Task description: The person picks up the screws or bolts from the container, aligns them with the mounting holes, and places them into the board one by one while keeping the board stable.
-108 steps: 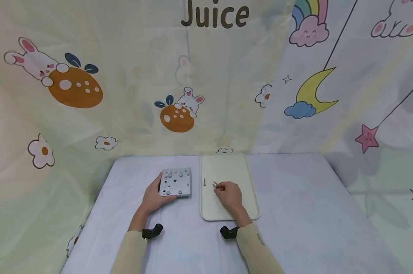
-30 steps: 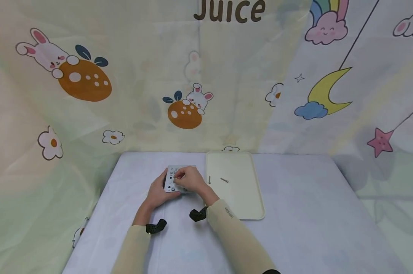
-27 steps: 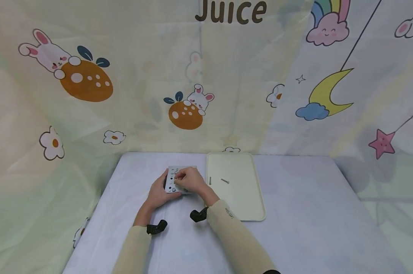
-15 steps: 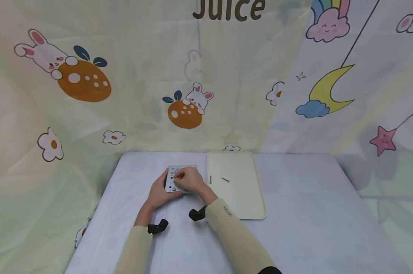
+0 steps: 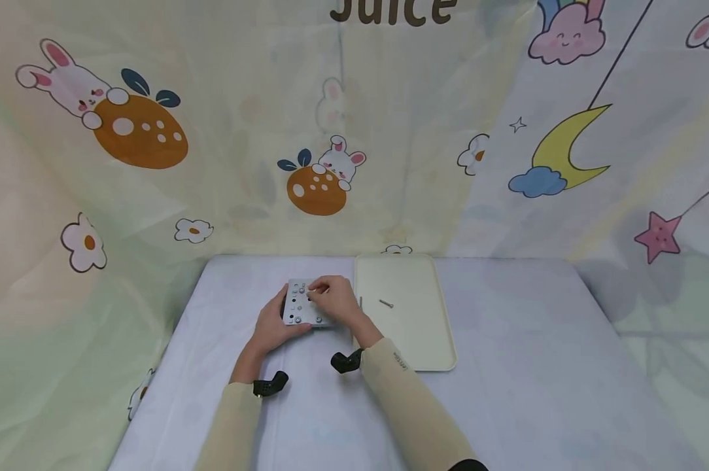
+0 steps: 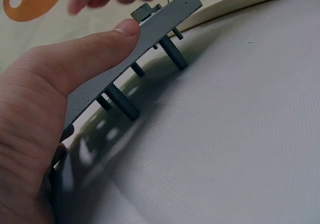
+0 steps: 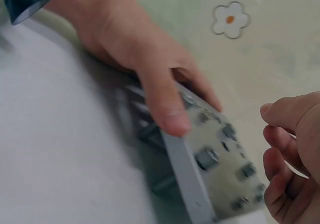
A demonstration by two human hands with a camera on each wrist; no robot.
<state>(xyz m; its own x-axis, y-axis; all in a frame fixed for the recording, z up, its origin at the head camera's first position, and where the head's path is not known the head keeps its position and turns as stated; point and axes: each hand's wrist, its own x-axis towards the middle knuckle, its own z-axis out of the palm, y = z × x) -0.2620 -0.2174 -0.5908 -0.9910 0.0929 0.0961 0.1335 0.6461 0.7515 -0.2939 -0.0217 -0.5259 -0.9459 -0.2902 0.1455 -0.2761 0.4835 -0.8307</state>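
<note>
A grey metal plate (image 5: 307,314) with holes and screw heads is gripped along its left side by my left hand (image 5: 272,322). The left thumb lies over the plate's near edge, as the right wrist view shows. Several threaded screws (image 6: 172,53) stick out below the plate, which is tilted in the left wrist view. Just over the plate's upper right part hovers my right hand (image 5: 338,301). Its fingers are loosely bent in the right wrist view, thumb apart from them, and nothing shows between them.
A cream tray (image 5: 413,340) lies right of the plate on the white-covered table (image 5: 519,366). On it lie a loose screw (image 5: 386,303) and a second one (image 5: 361,303), partly hidden by the right hand. A printed cloth (image 5: 401,163) hangs behind.
The right hand first went from the screws on the tray to the plate and pinched at its middle. Since half a second ago it has lifted slightly up and right, uncovering more of the plate.
</note>
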